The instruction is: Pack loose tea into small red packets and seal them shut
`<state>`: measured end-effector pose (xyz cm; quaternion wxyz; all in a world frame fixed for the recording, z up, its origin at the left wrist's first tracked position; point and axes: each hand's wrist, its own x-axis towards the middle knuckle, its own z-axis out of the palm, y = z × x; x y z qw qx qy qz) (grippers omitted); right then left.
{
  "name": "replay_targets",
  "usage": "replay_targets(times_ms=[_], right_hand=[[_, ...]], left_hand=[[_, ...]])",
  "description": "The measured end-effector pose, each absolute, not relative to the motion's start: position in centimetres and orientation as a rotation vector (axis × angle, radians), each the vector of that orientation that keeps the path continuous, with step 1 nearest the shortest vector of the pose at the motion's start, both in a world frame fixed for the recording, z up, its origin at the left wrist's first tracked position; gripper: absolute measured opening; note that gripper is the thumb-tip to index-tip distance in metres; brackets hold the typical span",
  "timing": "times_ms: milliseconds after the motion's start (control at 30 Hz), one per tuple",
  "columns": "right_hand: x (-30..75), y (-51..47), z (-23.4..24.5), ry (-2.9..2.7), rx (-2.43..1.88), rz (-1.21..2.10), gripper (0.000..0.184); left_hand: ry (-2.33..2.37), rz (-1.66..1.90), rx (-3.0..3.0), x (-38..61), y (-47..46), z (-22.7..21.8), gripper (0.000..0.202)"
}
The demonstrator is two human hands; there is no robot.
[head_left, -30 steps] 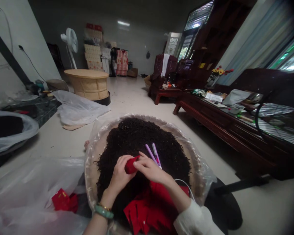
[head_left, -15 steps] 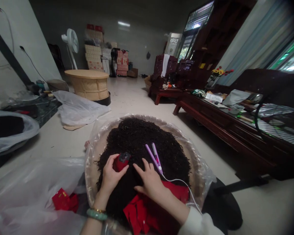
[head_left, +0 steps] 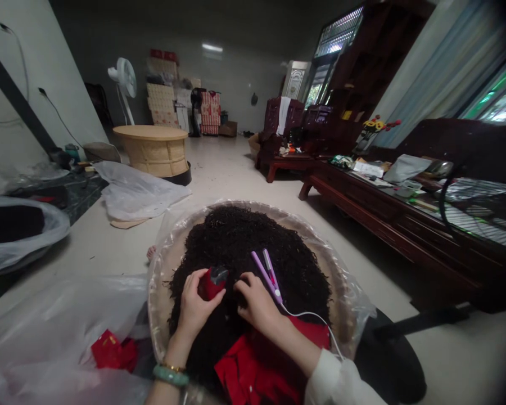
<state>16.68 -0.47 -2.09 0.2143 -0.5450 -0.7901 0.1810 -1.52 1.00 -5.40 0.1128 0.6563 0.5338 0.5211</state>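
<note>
A red pouch [head_left: 213, 283] with an open, silvery-grey mouth is gripped by my left hand [head_left: 194, 301], thumb on one side and fingers on the other. To its right, my right hand [head_left: 255, 301] hovers low over a heap of dark dried leaves [head_left: 253, 230], which look like loose tea. Its fingers are curled together; what they hold, if anything, is hidden. A purple hand-held sealer [head_left: 267, 275], shaped like a small hair straightener, lies spread on the heap beyond my right hand. Under my right forearm lie several flat red pouches [head_left: 253, 368].
The heap sits in a round, plastic-lined basket [head_left: 160, 304]. A white cord [head_left: 312, 315] runs from the sealer past my right sleeve. Left are a clear plastic bag [head_left: 67, 315] and crumpled red packets [head_left: 113, 351]. A dark wooden table [head_left: 362, 214] stands right; a black round base [head_left: 392, 360] is nearby.
My right hand's spread fingers have curled in over the leaves. The red pouch in my left hand has tilted slightly, its mouth facing more to the right. The view has shifted a little.
</note>
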Motion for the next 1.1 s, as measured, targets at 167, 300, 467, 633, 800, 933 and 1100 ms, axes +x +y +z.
replay_targets(times_ms=[167, 300, 467, 633, 800, 933, 1100], right_hand=[[18.7, 1.7, -1.0, -1.65, -1.349, 0.916, 0.024], [19.8, 2.4, 0.8, -1.277, -1.28, 1.305, 0.026], [19.7, 2.6, 4.0, -1.53, -1.255, 1.204, 0.024], [18.4, 2.6, 5.9, -1.966, -1.253, 0.84, 0.025], [17.5, 2.4, 6.2, -2.152, -1.338, 0.756, 0.028], [17.4, 2.7, 5.7, -2.163, -1.345, 0.758, 0.024], [17.8, 3.4, 4.1, -1.924, -1.309, 0.984, 0.019]], left_hand=[[1.536, 1.532, 2.014, -1.3, 1.2, -5.2, 0.042], [1.525, 1.51, 2.038, -0.8, 1.3, -5.0, 0.041], [1.501, 1.469, 2.04, 0.1, 1.4, -4.6, 0.042], [1.482, 1.474, 2.015, 0.7, 1.2, -4.2, 0.04], [1.48, 1.426, 1.939, 0.9, 0.9, -4.6, 0.037], [1.5, 1.378, 1.83, 1.3, 0.7, -5.1, 0.04], [1.373, 1.3, 1.892, 1.0, 0.6, -4.6, 0.059]])
